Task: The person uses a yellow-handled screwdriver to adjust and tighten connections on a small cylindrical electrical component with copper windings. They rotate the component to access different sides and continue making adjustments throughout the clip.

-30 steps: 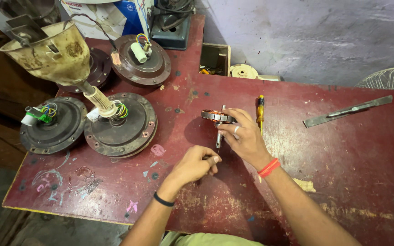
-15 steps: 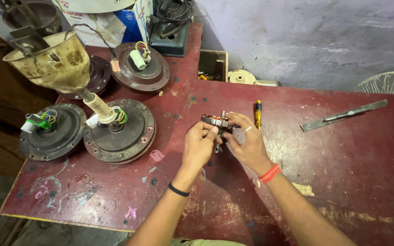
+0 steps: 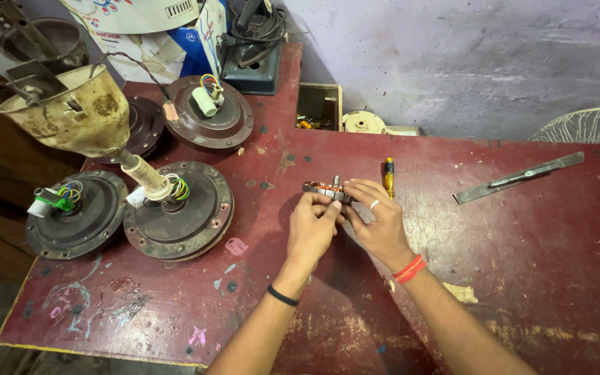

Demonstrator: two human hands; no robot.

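From the head camera I see both my hands meeting over the red surface (image 3: 522, 278), a little above its middle. My left hand (image 3: 312, 229) and my right hand (image 3: 381, 226) are both closed on the small stator (image 3: 328, 190) — a flat round part with copper winding and a short shaft standing up from it. It is lifted slightly off the surface, between my fingertips, not lying down.

To do this well I judge that I should grip only the metal rim and keep my fingers away from the thin copper wire, because it can be scratched easily. The part should stay level, so the shaft does not tilt.

The yellow screwdriver (image 3: 387, 176) lies just beside my right hand, touching nothing I hold — it is near enough to take with one hand. The big fan motors (image 3: 178, 212) with coloured wires are well apart on the left, and the flat metal bar (image 3: 519, 178) on the right.
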